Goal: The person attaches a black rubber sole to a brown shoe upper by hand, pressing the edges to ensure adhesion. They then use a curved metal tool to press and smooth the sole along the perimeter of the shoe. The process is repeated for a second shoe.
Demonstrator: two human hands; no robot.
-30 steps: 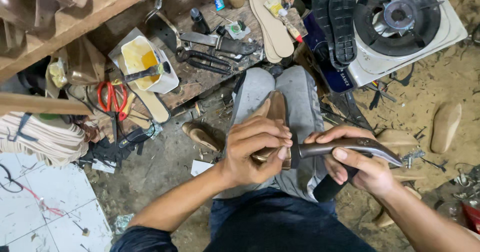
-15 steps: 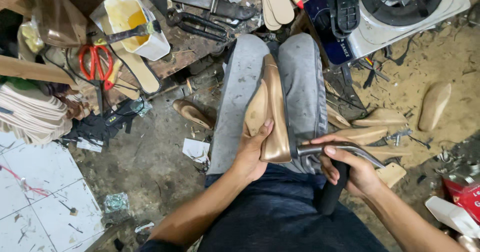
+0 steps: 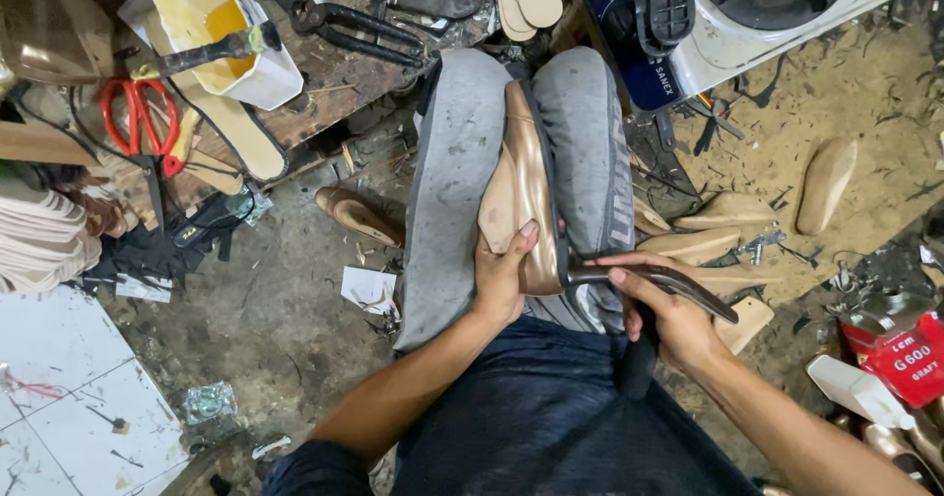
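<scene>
Head view, centre frame: gold shoe [image 3: 521, 201] wedged between grey knees, steadied there. Left hand [image 3: 501, 280] wrapped round the heel end, thumb pressing. Right hand [image 3: 669, 314] closed on curved dark tool [image 3: 654, 282], tip against shoe edge. Red scissors [image 3: 143, 122] upper left.

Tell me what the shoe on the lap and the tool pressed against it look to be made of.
Shoe: probably leather or a synthetic look-alike, with a bronze metallic sheen that catches the light. Tool in the right hand: apparently dark steel, judging by its dull grey gleam and thin curved arm. The left hand steadies the shoe.
</scene>
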